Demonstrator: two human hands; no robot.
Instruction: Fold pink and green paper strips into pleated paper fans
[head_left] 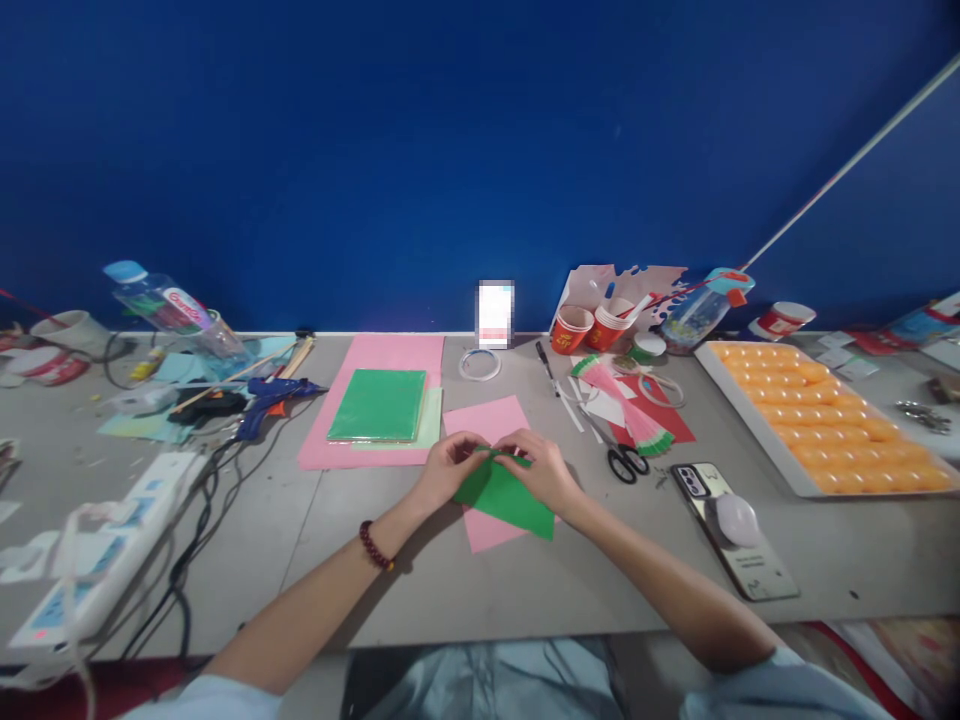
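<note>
In the head view, the left hand (448,468), fingers curled and thumb drawn in to the fingertips, pinches the far edge of a bright green paper sheet (511,500). The right hand (543,472), likewise curled, pinches that edge just beside it. The green sheet is above a pale pink square paper sheet (491,415) on the grey tabletop (405,590). Left of the hands, a flat green square pack (379,405) rests over a larger pink sheet (319,452).
</note>
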